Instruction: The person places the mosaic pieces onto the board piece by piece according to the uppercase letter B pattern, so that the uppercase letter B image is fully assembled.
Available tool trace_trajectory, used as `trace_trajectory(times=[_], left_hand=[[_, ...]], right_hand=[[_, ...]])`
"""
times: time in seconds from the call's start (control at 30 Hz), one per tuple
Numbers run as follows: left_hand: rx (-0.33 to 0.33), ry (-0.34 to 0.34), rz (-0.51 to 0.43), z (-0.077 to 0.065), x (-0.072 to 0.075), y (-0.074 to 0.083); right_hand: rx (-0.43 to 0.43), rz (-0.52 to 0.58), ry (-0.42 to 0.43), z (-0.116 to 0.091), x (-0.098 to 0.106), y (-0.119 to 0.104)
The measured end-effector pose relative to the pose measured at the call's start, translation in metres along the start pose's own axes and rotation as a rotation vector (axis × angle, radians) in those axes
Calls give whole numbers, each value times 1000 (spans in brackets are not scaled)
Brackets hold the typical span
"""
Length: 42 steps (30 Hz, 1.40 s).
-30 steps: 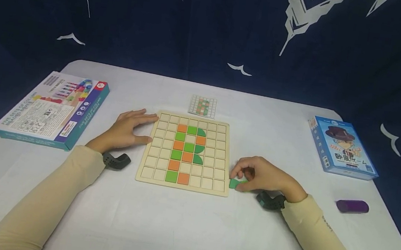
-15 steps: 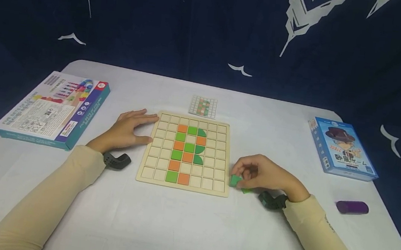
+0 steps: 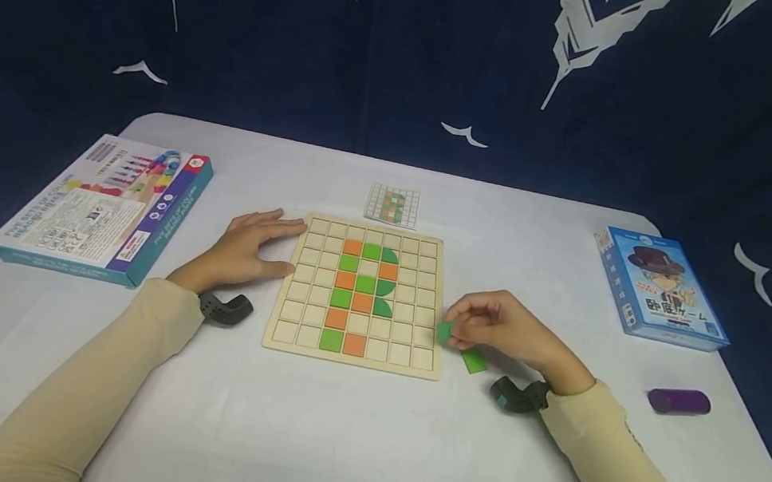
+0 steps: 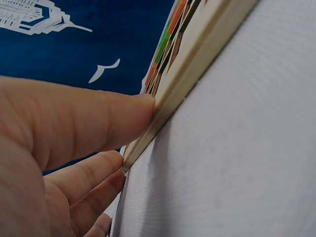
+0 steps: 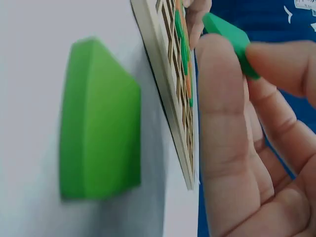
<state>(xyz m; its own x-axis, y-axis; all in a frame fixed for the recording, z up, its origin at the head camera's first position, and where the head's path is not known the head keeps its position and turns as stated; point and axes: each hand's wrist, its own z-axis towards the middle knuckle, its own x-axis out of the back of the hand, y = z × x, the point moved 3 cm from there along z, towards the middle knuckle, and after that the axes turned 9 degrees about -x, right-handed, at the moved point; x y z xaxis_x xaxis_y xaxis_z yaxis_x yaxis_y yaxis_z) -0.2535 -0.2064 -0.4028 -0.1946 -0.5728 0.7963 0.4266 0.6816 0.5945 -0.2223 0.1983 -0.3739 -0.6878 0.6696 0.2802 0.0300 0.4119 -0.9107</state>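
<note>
My left hand [image 3: 243,252] rests at the left edge of a wooden grid board [image 3: 410,336], thumb and fingers straight against its side. In the left wrist view the thumb touches the board's rim [image 4: 182,79]. Between thumb and fingertips my right hand [image 3: 505,328] pinches a green tile [image 3: 444,332], raised at the board's right edge. The right wrist view shows this tile [image 5: 231,33] tilted in the pinch. Below that hand a light green square tile [image 3: 475,361] lies on the table. Orange tiles, green squares and green rounded pieces fill several board cells.
A small pattern card [image 3: 392,205] lies behind the board. On the left is a flat game box [image 3: 100,210]; a blue box [image 3: 662,287] stands at the right. Nearer on the right lies a purple cylinder [image 3: 679,402]. A dark blue curtain [image 3: 408,59] hangs behind the table.
My right hand has lifted the green tile off the table and brought it slightly left, to the board's edge. The light green tile beneath is now more exposed. The left hand has stayed put.
</note>
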Motion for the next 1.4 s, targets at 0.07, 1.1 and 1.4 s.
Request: trace_trajectory(times=[0.07,1.1,1.4], left_hand=[[1,-1,0,0,0,0],[-21,1,1,0,4,3],[-12,-1,-2,0,3,2]], right_hand=[[-24,7,24,0,-3,-2],[-103,-73,4,21,-43,-15],[-100,-88,-3,28,-56,-24]])
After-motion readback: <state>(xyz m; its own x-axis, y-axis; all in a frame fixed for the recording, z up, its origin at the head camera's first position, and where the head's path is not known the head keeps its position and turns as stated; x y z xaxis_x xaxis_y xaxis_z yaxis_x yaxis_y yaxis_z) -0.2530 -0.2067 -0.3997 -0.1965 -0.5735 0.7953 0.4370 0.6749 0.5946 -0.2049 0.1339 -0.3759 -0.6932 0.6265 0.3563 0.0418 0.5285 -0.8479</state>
